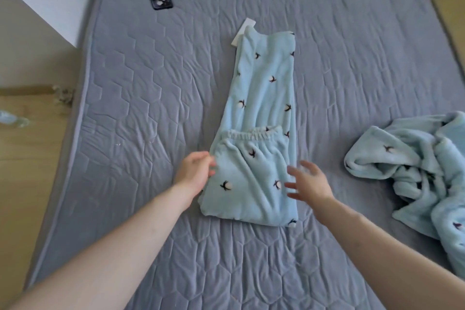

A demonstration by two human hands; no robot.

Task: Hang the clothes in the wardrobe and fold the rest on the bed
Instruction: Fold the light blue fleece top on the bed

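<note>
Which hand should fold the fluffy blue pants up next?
Probably the left hand: it already touches the near folded part of the pants at their left edge. The right hand hovers open and blurred by the right edge.
</note>
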